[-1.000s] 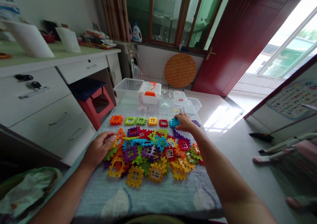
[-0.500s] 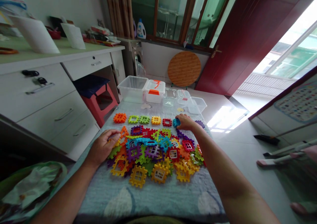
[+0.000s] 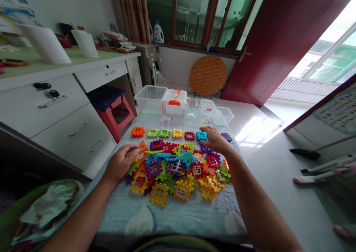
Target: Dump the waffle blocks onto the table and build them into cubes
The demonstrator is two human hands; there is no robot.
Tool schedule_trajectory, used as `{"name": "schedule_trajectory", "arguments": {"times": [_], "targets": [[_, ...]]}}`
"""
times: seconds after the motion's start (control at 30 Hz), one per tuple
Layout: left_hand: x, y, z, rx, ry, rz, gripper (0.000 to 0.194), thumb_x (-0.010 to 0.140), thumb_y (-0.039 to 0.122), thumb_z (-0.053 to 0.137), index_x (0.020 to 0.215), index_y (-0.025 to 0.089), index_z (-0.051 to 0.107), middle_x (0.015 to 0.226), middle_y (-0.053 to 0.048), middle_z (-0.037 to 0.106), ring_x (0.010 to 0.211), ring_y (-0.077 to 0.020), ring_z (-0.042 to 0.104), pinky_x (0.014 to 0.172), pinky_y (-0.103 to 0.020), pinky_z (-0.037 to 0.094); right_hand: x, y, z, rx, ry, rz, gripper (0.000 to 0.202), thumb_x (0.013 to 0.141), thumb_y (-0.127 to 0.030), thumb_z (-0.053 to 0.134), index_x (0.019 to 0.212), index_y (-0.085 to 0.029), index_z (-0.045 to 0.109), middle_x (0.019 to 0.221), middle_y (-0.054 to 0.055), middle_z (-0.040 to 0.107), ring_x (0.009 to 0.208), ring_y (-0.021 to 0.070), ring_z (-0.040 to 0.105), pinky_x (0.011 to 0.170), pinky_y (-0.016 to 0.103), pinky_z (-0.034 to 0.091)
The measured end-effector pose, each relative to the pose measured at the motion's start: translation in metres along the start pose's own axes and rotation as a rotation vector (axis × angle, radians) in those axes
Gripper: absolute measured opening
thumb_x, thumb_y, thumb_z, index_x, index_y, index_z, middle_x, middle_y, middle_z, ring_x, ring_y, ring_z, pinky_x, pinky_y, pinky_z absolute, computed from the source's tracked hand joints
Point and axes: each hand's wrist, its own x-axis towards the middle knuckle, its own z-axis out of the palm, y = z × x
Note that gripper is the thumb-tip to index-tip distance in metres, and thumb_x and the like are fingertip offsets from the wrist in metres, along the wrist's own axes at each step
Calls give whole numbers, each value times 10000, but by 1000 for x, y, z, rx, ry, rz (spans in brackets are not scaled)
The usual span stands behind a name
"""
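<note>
Brightly coloured interlocking plastic pieces lie in a pile on the cloth-covered table (image 3: 139,222). Behind the pile runs a row: an orange piece (image 3: 138,132), two green ones, a yellow one (image 3: 177,133), a red one (image 3: 189,136), a blue one (image 3: 201,136) and a purple one (image 3: 226,137). My right hand (image 3: 213,138) is beside the blue piece, its fingers apart and nothing seen between them. At the pile's left edge, my left hand (image 3: 124,161) has its fingers drawn together near an orange triangular piece (image 3: 142,147); whatever is under them is hidden.
Clear plastic boxes stand at the table's far end, among them an open bin (image 3: 151,98) and a lidded box with an orange latch (image 3: 175,102). A red stool (image 3: 119,116) is left of the table, and a lined waste basket (image 3: 46,211) sits at lower left.
My right hand has drawn back a little from the blue piece, which now shows more fully. My left hand stays at the pile's left edge. The whole view has shifted slightly.
</note>
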Motion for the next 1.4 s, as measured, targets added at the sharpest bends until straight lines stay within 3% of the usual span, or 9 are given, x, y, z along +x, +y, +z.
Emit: {"name": "schedule_trajectory", "arguments": {"times": [0.17,0.3,0.47,0.67,0.8,0.93,1.1,1.23,1.4], "targets": [[-1,3,-1,-13,8,2,407,813,552,514,951,203,672,991,-50,697,964,-236,642,935,-346,482,-42,-40,15,195,50,-121,334,857,-250,580,1188,-202,581,1108,83,670,1054,230,585,931,384,435],[-2,5,-3,-30,10,-17,423,811,557,506,952,192,668,987,-56,697,949,-236,642,939,-356,479,-46,-57,28,217,49,-83,341,811,-150,594,1150,-186,595,1024,75,694,968,218,607,879,364,440],[-2,4,-2,-44,5,-34,427,825,549,502,977,183,661,1007,-59,692,963,-235,635,950,-358,470,-42,-55,35,313,95,-41,298,740,-98,584,1019,-188,635,886,39,683,859,188,601,820,331,434],[-2,3,-2,-39,-6,-33,421,832,537,505,988,176,656,1032,-67,689,976,-235,632,963,-366,463,-44,-41,42,812,153,98,223,752,-256,564,966,-197,588,649,-60,536,571,101,484,583,236,396],[-2,5,-2,-41,4,-27,420,828,543,508,979,181,656,1015,-60,690,974,-232,634,958,-357,468,-41,-35,46,1014,234,198,245,720,-328,597,926,-204,551,608,-78,490,520,92,442,508,218,338],[-2,4,-2,-40,8,-24,412,828,535,512,975,178,656,1009,-58,691,971,-231,638,951,-350,470,-40,-34,50,876,311,261,215,723,-338,574,895,-209,556,596,-67,510,520,111,464,517,234,351],[-1,-2,0,-22,1,-5,392,842,510,512,996,178,651,1037,-67,684,1002,-234,631,973,-361,457,-46,-40,48,344,368,255,158,767,-238,546,903,-200,617,774,28,647,761,196,581,755,329,436],[-1,-5,1,-18,4,-7,390,845,506,514,1004,177,651,1049,-68,683,1004,-232,633,969,-361,461,-48,-59,43,270,352,2,191,827,-246,590,998,-204,663,1016,84,661,980,243,552,911,392,418],[-2,-4,0,-6,9,-7,378,843,489,518,1008,179,658,1047,-67,686,987,-230,633,949,-360,470,-44,-89,49,278,198,-273,242,843,-241,651,1076,-287,696,1070,58,658,1027,248,512,926,429,403]]}}
